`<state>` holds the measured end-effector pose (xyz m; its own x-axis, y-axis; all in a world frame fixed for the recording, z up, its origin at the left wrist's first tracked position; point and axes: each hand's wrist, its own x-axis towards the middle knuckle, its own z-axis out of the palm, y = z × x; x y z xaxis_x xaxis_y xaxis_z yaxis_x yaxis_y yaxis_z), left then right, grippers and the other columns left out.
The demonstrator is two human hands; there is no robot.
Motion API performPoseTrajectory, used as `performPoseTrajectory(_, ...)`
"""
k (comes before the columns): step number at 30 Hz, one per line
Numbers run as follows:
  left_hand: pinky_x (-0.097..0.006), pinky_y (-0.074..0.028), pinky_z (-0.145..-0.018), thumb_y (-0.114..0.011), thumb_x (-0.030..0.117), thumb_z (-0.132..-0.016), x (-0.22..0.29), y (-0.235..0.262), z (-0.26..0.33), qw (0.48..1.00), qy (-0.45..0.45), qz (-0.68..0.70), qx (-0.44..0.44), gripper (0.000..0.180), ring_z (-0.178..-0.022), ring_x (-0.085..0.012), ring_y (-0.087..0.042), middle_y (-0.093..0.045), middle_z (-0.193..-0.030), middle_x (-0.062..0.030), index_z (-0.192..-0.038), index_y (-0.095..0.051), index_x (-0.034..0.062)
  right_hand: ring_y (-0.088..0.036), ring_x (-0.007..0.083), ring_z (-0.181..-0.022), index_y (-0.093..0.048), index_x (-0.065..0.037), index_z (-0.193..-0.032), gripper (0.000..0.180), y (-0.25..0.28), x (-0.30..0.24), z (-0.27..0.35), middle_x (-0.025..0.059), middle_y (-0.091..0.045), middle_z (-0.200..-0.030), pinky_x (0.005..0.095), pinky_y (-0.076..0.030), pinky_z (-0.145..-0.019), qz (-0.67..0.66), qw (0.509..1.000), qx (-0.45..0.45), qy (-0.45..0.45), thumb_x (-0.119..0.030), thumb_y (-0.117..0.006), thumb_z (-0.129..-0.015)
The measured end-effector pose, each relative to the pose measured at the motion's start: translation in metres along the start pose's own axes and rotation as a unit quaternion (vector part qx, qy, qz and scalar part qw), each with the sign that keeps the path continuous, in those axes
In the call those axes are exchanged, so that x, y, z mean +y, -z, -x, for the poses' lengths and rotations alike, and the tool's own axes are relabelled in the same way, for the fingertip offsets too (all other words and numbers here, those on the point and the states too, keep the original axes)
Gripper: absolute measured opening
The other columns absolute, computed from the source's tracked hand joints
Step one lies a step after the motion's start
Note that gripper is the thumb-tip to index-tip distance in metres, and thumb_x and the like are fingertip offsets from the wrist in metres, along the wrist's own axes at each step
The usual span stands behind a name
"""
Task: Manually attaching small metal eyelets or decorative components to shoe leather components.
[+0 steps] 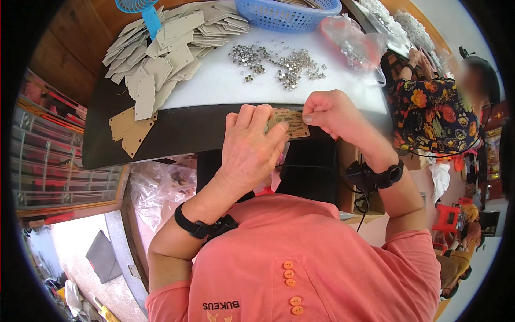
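At the frame's centre, my left hand (pixel 249 147) and right hand (pixel 331 114) both pinch a tan tag (pixel 289 124) by its ends, steadying it over the table edge (pixel 177 131); metal studs (pixel 279 63) lie above.

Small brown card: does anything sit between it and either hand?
No. Both hands are already on the small brown card: the left hand holds its left end and the right hand pinches its right edge, above the dark table edge. The small metal pieces lie farther back.
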<state>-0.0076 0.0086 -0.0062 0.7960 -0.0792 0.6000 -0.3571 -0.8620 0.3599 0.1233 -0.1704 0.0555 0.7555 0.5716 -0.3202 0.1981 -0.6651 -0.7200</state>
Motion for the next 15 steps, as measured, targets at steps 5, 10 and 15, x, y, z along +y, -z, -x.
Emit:
performPoseTrajectory(5,-0.041,-0.037,-0.078,-0.073,0.017,-0.076,-0.004,-0.004,0.0,1.0,-0.015,-0.002,0.021,0.022,-0.096,-0.0265,-0.05,-0.053,-0.102,-0.0072,-0.097,-0.068,0.0114,-0.044,0.0108,-0.038,-0.064,-0.001,-0.083,0.012,0.006,0.002,-0.006,0.0025,-0.051,-0.052,0.0288,-0.034,-0.036,-0.023,0.998,-0.053,-0.004,-0.011,-0.07,-0.085)
performPoseTrajectory(10,-0.04,-0.038,-0.077,-0.074,0.016,-0.078,-0.001,-0.001,0.0,1.0,0.0,-0.004,0.01,0.023,-0.096,-0.0264,-0.051,-0.054,-0.104,-0.0065,-0.099,-0.069,0.0109,-0.044,0.0115,-0.037,-0.06,-0.002,-0.085,0.014,0.01,-0.008,-0.01,0.0032,-0.052,-0.052,0.0299,-0.033,-0.038,-0.004,0.995,-0.092,-0.036,-0.014,-0.066,-0.088)
performPoseTrajectory(15,-0.039,-0.038,-0.076,-0.075,0.015,-0.079,0.001,0.0,0.0,1.0,0.005,-0.003,0.008,0.021,-0.096,-0.0256,-0.052,-0.055,-0.104,-0.0055,-0.099,-0.07,0.0109,-0.046,0.0108,-0.04,-0.061,-0.004,-0.088,0.012,0.005,-0.004,0.0,0.0032,-0.054,-0.053,0.0296,-0.035,-0.04,0.006,0.998,-0.062,-0.008,-0.016,-0.065,-0.089)
